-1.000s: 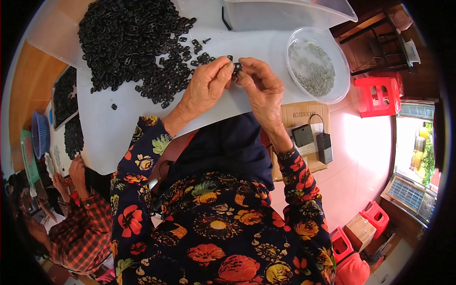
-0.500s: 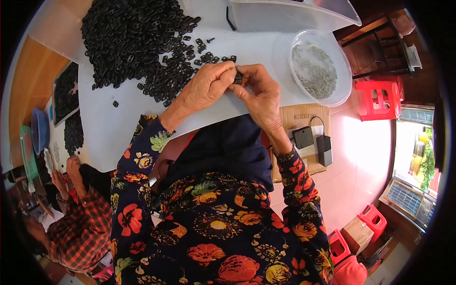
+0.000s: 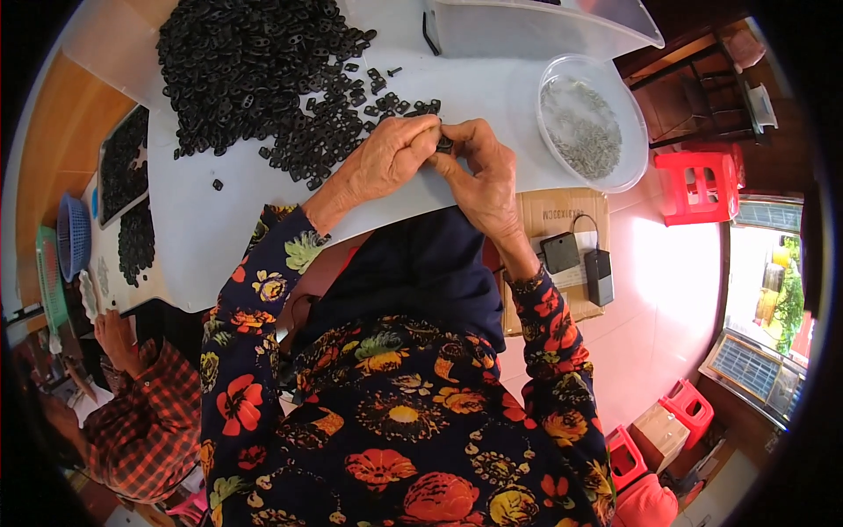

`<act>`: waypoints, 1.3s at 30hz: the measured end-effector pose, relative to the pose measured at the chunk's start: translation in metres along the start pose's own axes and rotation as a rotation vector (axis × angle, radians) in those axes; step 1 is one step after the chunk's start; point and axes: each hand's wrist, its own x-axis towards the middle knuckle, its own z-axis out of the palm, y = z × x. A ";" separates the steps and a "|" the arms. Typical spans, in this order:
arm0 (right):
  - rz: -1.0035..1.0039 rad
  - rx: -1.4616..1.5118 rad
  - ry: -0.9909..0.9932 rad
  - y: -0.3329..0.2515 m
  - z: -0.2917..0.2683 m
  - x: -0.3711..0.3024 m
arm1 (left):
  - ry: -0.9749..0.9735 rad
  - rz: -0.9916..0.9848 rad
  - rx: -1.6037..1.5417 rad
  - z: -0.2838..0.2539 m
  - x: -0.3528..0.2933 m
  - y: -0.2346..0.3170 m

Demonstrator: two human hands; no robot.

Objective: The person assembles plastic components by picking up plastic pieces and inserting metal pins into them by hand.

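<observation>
My left hand (image 3: 395,156) and my right hand (image 3: 485,171) meet above the front edge of the pale table (image 3: 198,246). Between their fingertips sits a small black plastic piece (image 3: 444,143), mostly covered by the fingers. My right thumb and fingers are pinched around it. The left fingers are curled in against the same piece, and their tips are hidden. Just beyond and left of my hands spreads a large heap of similar black plastic pieces (image 3: 255,70), many with holes. To the right stands a round clear tub (image 3: 634,158) of small silvery metal parts (image 3: 590,145).
A translucent bin (image 3: 518,31) stands at the far edge. Below the table's right side lies a cardboard box (image 3: 562,206) with black devices on it. Red stools (image 3: 698,186) are on the right. At left, a co-worker in a checked shirt (image 3: 162,413) sits by a blue basket (image 3: 75,237).
My hands stay together around the black piece, with only small finger shifts. The co-worker's hands have moved lower at the left. The whole view has shifted slightly.
</observation>
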 end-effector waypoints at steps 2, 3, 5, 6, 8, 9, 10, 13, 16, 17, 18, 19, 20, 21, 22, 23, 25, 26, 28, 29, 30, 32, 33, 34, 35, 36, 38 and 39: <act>-0.010 -0.010 0.001 0.000 0.000 -0.001 | 0.001 0.006 0.002 0.000 0.000 0.000; -0.008 -0.015 0.003 0.000 0.000 -0.001 | -0.001 0.007 -0.005 0.000 0.000 0.000; -0.007 -0.020 0.004 0.000 0.000 -0.001 | -0.001 0.009 -0.012 0.000 0.000 -0.001; 0.000 0.000 0.010 0.001 0.001 -0.001 | -0.005 0.009 -0.006 0.000 0.000 -0.002; 0.007 0.021 0.016 0.003 0.002 -0.001 | -0.009 0.009 0.000 -0.001 0.000 -0.003; 0.002 0.017 0.021 0.004 0.002 -0.001 | -0.023 0.001 -0.001 -0.001 0.001 -0.003; -0.002 0.013 0.026 0.004 0.002 -0.001 | -0.039 -0.006 -0.001 -0.002 0.001 -0.003; -0.010 0.010 0.046 0.005 0.003 -0.003 | -0.055 -0.015 -0.025 -0.001 0.001 -0.003; -0.061 0.017 0.059 0.005 0.004 -0.003 | -0.039 0.000 -0.012 -0.001 0.000 -0.004; -0.060 0.018 0.059 0.004 0.004 -0.004 | -0.039 -0.002 -0.012 -0.001 -0.001 -0.005; -0.060 0.018 0.054 0.003 0.004 -0.004 | -0.057 -0.003 -0.026 -0.001 -0.001 -0.005; -0.062 0.018 0.048 0.002 0.004 -0.004 | -0.073 -0.003 -0.039 -0.002 -0.002 -0.006; -0.063 0.018 0.047 0.003 0.005 -0.004 | -0.072 -0.003 -0.038 -0.002 -0.002 -0.006; -0.043 0.051 0.044 0.004 0.006 -0.004 | -0.078 -0.003 -0.046 -0.003 -0.002 -0.006; -0.023 0.083 0.041 0.005 0.006 -0.004 | -0.085 -0.003 -0.053 -0.004 -0.002 -0.005; -0.025 0.082 0.040 0.007 0.006 -0.004 | -0.083 -0.002 -0.053 -0.004 -0.002 -0.005; 0.002 0.138 0.002 0.010 0.004 -0.002 | -0.087 -0.027 -0.033 -0.005 -0.002 -0.003; -0.001 0.137 0.000 0.011 0.004 -0.001 | -0.084 -0.025 -0.033 -0.005 -0.002 -0.003; 0.012 0.107 -0.002 0.012 0.004 -0.001 | -0.078 0.002 -0.017 -0.005 -0.002 -0.002; 0.011 0.106 -0.004 0.012 0.003 -0.001 | -0.075 0.004 -0.017 -0.004 -0.002 -0.002; 0.032 0.091 -0.005 0.012 0.003 -0.002 | -0.068 -0.003 -0.026 -0.004 -0.002 -0.002; 0.053 0.076 -0.007 0.011 0.003 -0.003 | -0.060 -0.009 -0.036 -0.003 -0.003 -0.002; 0.044 0.074 0.000 0.010 0.003 -0.002 | -0.062 -0.017 -0.048 -0.003 -0.003 -0.001; 0.034 0.073 0.007 0.008 0.004 -0.001 | -0.063 -0.026 -0.061 -0.004 -0.003 -0.001; 0.031 0.073 0.005 0.008 0.004 -0.001 | -0.060 -0.025 -0.059 -0.005 -0.003 -0.002; 0.036 0.066 -0.001 0.009 0.004 -0.002 | -0.061 -0.014 -0.053 -0.005 -0.004 -0.003; 0.036 0.060 -0.013 0.010 0.003 -0.002 | -0.053 -0.003 -0.045 -0.005 -0.005 -0.006; 0.008 0.065 0.004 0.009 0.003 -0.002 | -0.054 0.007 -0.066 -0.004 -0.004 -0.006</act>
